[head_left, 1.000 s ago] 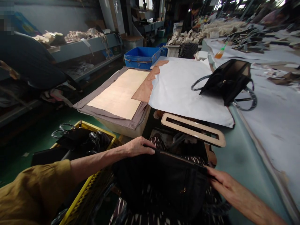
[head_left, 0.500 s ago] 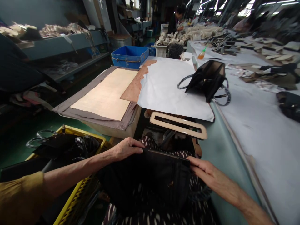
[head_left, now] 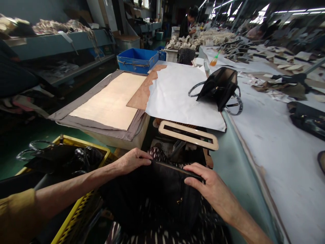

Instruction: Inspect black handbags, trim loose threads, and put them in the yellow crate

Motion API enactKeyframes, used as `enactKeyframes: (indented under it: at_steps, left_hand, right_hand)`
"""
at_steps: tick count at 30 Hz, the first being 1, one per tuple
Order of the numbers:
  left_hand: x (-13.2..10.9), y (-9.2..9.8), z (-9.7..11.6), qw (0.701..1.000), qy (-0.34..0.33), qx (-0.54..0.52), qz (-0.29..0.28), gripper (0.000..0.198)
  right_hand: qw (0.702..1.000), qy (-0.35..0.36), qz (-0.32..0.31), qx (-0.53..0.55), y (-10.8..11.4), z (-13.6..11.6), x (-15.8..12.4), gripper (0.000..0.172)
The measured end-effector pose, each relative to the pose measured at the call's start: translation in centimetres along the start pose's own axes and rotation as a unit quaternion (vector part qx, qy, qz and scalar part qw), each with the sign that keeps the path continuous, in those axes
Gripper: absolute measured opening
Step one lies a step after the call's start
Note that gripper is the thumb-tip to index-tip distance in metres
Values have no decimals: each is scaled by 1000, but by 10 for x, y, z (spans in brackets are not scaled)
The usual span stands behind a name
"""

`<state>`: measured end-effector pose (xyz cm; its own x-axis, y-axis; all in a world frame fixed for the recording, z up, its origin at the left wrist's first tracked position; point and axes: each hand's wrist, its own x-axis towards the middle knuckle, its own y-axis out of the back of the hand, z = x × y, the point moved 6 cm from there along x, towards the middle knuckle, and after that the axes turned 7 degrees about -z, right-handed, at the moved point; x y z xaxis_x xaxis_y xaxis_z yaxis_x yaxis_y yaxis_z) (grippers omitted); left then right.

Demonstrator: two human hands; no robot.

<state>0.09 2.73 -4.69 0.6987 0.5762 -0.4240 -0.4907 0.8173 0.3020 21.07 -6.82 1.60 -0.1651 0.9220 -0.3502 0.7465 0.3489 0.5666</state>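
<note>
A black handbag (head_left: 167,193) lies across my lap with its mouth turned up, and a small gold zip pull shows inside. My left hand (head_left: 134,162) pinches the left end of the bag's top edge between thumb and fingers. Further right, my right hand (head_left: 207,181) grips the same edge, fingers over the far side and thumb on the near side. Just beyond the edge is a pale oblong frame with a long slot (head_left: 188,135). The bag's lower part merges into dark shadow and patterned cloth.
On the left, a yellow crate (head_left: 108,154) holds black bags. Ahead are a cream sheet (head_left: 109,101), a white sheet (head_left: 177,91) with another black handbag (head_left: 219,88), and a blue bin (head_left: 138,61). A long table (head_left: 274,145) runs along my right. A person (head_left: 188,23) stands far back.
My right hand has moved left along the bag's edge, with its thumb now on the near side. My left hand keeps its hold. The whole view has shifted slightly.
</note>
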Motion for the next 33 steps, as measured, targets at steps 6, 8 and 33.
enactKeyframes:
  at_steps: [6,8,33]
  left_hand:
    - [-6,3,1,999,11,40,19,30]
    - [-7,3,1,999,8,48,18,29]
    - [-10,1,14,995,40,88,28,24]
  right_hand:
    - [1000,-8,2,-21,-2,2,11,21]
    - [1000,-5,6,-26,-1,3,11,22]
    - [950,-41,7,-310,1,-15,19,28]
